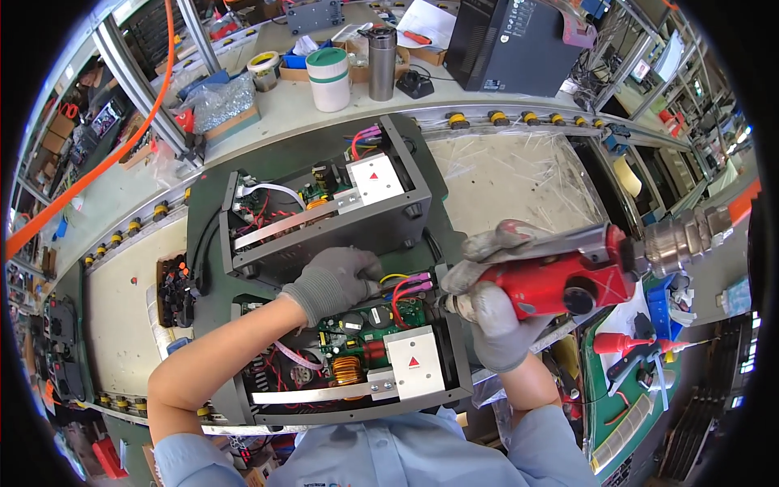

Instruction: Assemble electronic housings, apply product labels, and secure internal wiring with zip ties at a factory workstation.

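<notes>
My left hand [341, 280], in a grey glove, reaches over the far side of the nearer dark metal case [324, 412]; its curled fingers close on that side, the tips partly hidden. Inside lie a green circuit board [357, 327], a copper-wound coil [347, 371] and a white plate [415, 363] with a red triangle. Red and yellow wires with purple connectors [418, 282] run beside the hand. My gloved right hand [499, 321] is wrapped round a red air screwdriver [552, 280], its front end pointing left at the case's right end. Whether the tip touches is hidden.
A second open metal case [324, 235] stands just behind on the green board [213, 183]. A box of black parts [176, 290] sits left. Roller tracks [497, 118] border the bench. Behind are a white jar [329, 81], a steel flask [381, 65] and an orange hose [122, 150].
</notes>
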Tool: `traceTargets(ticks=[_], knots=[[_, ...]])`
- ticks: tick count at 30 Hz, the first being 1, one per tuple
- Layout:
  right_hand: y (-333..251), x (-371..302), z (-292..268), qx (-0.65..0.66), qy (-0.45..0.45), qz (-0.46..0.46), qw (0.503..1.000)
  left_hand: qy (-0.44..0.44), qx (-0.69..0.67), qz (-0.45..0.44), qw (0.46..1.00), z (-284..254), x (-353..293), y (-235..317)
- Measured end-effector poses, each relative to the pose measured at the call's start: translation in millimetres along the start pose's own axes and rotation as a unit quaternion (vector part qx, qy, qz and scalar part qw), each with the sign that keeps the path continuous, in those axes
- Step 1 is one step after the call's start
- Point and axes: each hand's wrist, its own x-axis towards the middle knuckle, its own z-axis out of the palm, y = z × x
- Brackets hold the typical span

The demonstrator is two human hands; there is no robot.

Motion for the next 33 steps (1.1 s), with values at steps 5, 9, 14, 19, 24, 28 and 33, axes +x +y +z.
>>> traceTargets(ticks=[5, 9, 14, 19, 24, 28, 33], knots=[[12, 6, 2, -0.067, -0.029, -0.070, 0.995, -0.004, 0.000, -0.014, 1.000, 3, 1, 0], [18, 7, 2, 0.198, -0.093, 0.019, 0.976, 0.013, 0.023, -0.007, 1.000, 6, 1, -2], [17, 8, 4, 0.181, -0.110, 0.019, 0.977, 0.040, 0.035, 0.006, 0.999, 8, -3, 2], [16, 14, 9, -0.132, -0.062, -0.085, 0.986, 0.041, 0.039, -0.013, 0.998, 10, -2, 4], [20, 16, 11, -0.125, -0.091, -0.096, 0.983, 0.048, 0.038, -0.018, 0.998, 13, -2, 1], [18, 17, 13, -0.176, -0.115, -0.091, 0.973, 0.047, 0.070, -0.013, 0.996, 12, -2, 2], [20, 18, 15, -0.195, -0.134, -0.106, 0.966, 0.066, 0.071, 0.002, 0.995, 15, -2, -1]])
